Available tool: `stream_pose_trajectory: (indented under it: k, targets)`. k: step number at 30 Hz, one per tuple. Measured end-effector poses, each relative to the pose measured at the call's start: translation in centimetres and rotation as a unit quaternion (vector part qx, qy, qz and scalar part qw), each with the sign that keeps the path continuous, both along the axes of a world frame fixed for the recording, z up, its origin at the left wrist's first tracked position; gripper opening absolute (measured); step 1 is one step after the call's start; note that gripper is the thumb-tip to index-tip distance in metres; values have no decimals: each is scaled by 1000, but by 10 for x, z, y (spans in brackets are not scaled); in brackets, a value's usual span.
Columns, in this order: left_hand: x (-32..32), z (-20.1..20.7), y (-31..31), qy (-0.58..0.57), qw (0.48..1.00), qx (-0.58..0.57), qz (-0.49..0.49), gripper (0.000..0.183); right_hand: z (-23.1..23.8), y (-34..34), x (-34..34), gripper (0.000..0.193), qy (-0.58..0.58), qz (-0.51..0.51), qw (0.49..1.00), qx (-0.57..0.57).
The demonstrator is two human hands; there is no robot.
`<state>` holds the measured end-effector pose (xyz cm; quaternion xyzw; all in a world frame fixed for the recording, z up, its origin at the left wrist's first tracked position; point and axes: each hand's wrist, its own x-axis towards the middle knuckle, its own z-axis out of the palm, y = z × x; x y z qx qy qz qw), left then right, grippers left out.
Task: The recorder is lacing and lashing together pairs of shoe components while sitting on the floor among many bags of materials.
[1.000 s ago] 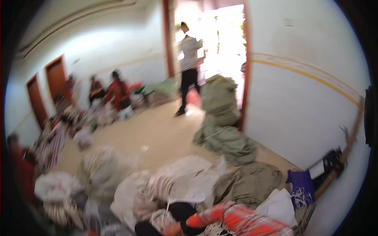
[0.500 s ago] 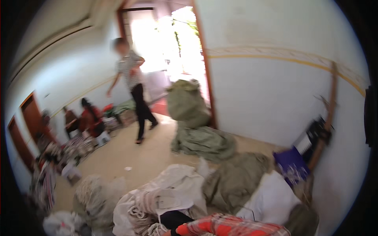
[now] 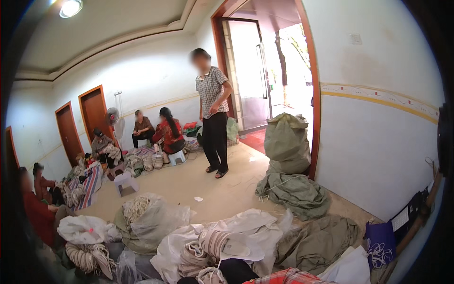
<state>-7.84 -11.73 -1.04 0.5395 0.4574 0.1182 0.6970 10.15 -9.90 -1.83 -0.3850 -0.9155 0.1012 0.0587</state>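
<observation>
Neither of my hands shows. The red plaid sleeve of my right arm crosses the lower edge, with its hand out of the picture. Beside it is a dark trouser knee. Just beyond the knee, a tied bundle of beige and brown layered pieces lies with a flat white sole-shaped piece at its end. A second bundle, tied with pale cord, is next to it. Both rest on a crumpled white woven sack.
Green sacks are piled by the open doorway, and an olive sack lies nearer. A purple bag leans at the right wall. A person stands on the tiled floor; others sit along the left wall. A white stool stands there.
My view has swung left and up, so the room sits further right and lower. My sleeve has slid down toward the lower edge. The standing person has both feet together, no longer mid-stride.
</observation>
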Motion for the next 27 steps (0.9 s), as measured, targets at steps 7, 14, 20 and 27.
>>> stream_pose_trajectory:
  k: [7,14,20,27]
  targets:
    - [-66,50,-6,-322,929,-79,163,14,23,17,42,23,226,-144,963,19]
    - [-108,89,-6,-477,800,114,345,52,-6,13,23,21,617,-121,585,-512]
    - [-154,101,-12,-111,905,166,375,27,2,-3,23,17,588,-204,589,-515]
    - [-145,5,19,255,882,340,202,20,-18,8,28,24,576,-263,545,-550]
